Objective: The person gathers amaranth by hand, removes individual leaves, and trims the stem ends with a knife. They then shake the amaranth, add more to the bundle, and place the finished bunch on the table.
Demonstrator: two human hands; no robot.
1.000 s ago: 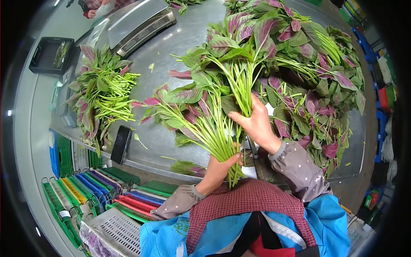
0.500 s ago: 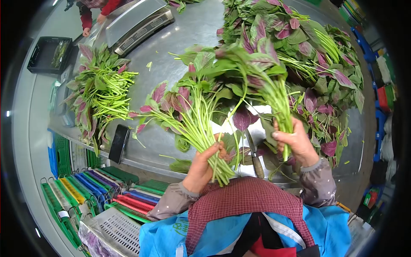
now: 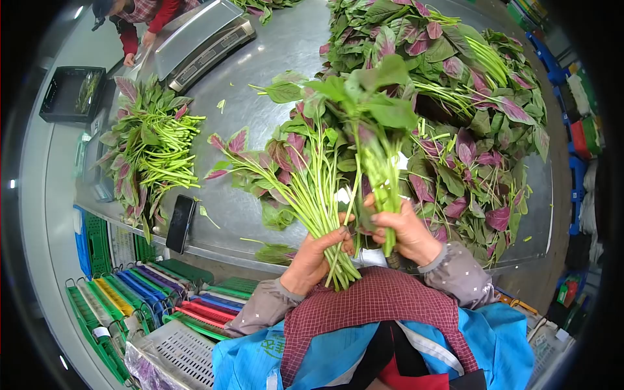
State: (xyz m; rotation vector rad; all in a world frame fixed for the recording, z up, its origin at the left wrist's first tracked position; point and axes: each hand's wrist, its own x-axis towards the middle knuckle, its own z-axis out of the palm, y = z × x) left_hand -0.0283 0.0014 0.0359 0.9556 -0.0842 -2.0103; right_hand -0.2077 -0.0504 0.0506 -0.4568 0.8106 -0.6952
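Note:
My left hand (image 3: pixel 316 259) is closed around a thick bunch of amaranth stems (image 3: pixel 311 188), whose green and purple leaves fan out away from me. Close beside it, my right hand (image 3: pixel 404 229) grips a smaller bunch of amaranth (image 3: pixel 380 162) by the stems, blurred by motion. Both bunches are held upright-tilted over the near part of the metal table. To the right of my hands lies a loose heap of amaranth (image 3: pixel 455 175). The knife seen earlier is mostly hidden now below my right hand.
A trimmed amaranth pile (image 3: pixel 159 146) lies at left, near a black phone (image 3: pixel 181 224) at the table edge. A scale (image 3: pixel 211 49) stands at the back, with another person (image 3: pixel 140 29) beyond. Coloured crates (image 3: pixel 140 292) stand below left; a black crate (image 3: pixel 73 94) is farther off.
My right hand has moved left with its bunch, bringing it up to the left bunch. My left hand stays in nearly the same place. The other person leans further into view.

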